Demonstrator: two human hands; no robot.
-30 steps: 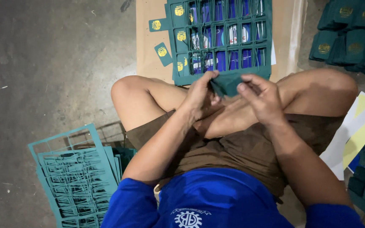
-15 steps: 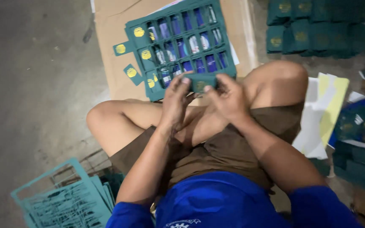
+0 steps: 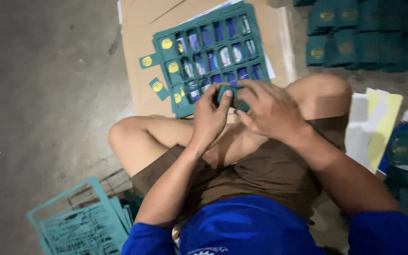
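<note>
View had shifted closer; both hands stayed together. Left hand (image 3: 209,114) and right hand (image 3: 268,111) pinched small dark-green card piece (image 3: 229,97), perforated green die-cut cardboard sheet (image 3: 208,52) at 12 o'clock.

A dark green die-cut card sheet (image 3: 211,52) lies at upper centre on brown cardboard (image 3: 140,52), its yellow round emblems down the left edge. 2 loose green tags (image 3: 153,73) sit beside it. Stacked green packets (image 3: 360,33) fill the upper right; emptied green frames (image 3: 79,224) lie lower left.
</note>
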